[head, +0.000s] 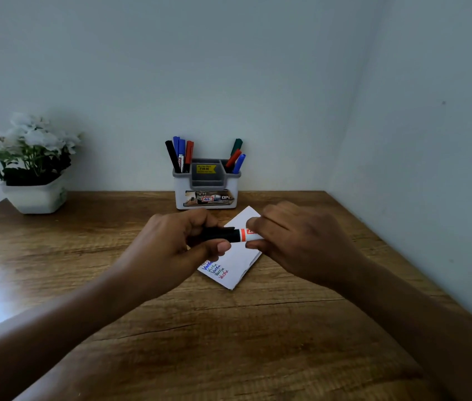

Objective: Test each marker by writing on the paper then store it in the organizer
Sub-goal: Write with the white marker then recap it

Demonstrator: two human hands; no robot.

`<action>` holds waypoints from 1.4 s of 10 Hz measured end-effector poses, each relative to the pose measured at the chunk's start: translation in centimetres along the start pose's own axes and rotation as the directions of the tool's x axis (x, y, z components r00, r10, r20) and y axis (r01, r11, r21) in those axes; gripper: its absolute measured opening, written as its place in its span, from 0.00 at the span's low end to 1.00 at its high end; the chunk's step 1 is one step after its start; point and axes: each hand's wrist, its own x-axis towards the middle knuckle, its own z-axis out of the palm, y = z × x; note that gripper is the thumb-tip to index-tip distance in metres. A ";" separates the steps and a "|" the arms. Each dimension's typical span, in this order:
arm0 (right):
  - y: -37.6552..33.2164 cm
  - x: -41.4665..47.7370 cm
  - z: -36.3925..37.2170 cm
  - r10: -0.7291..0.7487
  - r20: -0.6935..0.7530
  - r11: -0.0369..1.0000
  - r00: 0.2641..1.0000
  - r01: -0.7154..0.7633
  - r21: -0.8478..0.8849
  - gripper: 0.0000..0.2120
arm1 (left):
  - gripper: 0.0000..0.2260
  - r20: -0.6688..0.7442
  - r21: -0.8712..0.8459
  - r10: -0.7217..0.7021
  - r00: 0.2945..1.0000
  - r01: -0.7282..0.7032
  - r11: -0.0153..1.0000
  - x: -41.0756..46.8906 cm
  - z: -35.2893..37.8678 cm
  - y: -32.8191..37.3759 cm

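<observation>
Organizer (pixel 206 198) at back edge of table (pixel 229 328), stored markers (pixel 181 156) in its end compartments, paper (pixel 237 260) just in front of it, marker (pixel 229 235) gripped by left hand (pixel 171 244) and right hand (pixel 295 241) over paper, flowerpot (pixel 36 199) well left of it.

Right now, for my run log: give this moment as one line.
left hand: grips marker at black end | right hand: grips its white end | marker: level above paper | organizer: holds other markers

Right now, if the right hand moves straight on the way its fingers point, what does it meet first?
Probably the left hand: the right hand points leftward along the marker that both hands grip. The gap looks short, though depth is unclear.
</observation>
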 end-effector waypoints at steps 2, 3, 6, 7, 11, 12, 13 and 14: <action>0.5 0.0 -0.1 -0.010 0.002 0.988 1.000 0.009 0.156 0.24 | 0.07 -0.065 0.117 0.172 0.983 -0.164 0.979 -0.1 -0.3 -0.6; 0.5 0.3 -0.1 0.007 0.031 0.966 0.999 -0.015 0.258 0.25 | 0.10 -0.031 0.227 0.334 0.942 -0.318 0.920 -0.2 -0.8 -1.2; 0.9 0.6 0.4 0.070 0.298 0.822 0.952 -0.224 0.523 0.19 | 0.10 0.003 0.334 0.586 0.810 -0.553 0.763 -0.1 -0.9 -2.6; 1.3 0.6 -0.4 0.046 0.499 0.624 0.865 -0.415 0.662 0.14 | 0.10 0.049 0.361 0.656 0.753 -0.626 0.692 -0.1 -1.2 -2.9; 5.2 -1.8 -1.4 0.164 0.655 0.301 0.737 -0.670 0.679 0.18 | 0.18 -0.161 0.323 0.462 0.872 -0.396 0.860 -0.8 -4.9 -6.5; 3.2 -0.6 0.0 0.158 0.624 0.200 0.765 -0.644 0.738 0.16 | 0.12 0.027 0.299 0.511 0.859 -0.495 0.816 -1.0 -2.5 -5.8; 3.2 -1.2 0.0 0.249 0.546 -0.139 0.800 -0.528 0.838 0.17 | 0.11 0.124 0.307 0.468 0.875 -0.483 0.820 -2.3 -1.7 -6.5; 3.0 -1.3 0.4 0.306 0.507 -0.541 0.806 -0.292 0.789 0.13 | 0.13 0.257 0.333 0.446 0.857 -0.512 0.792 -2.4 -1.1 -7.5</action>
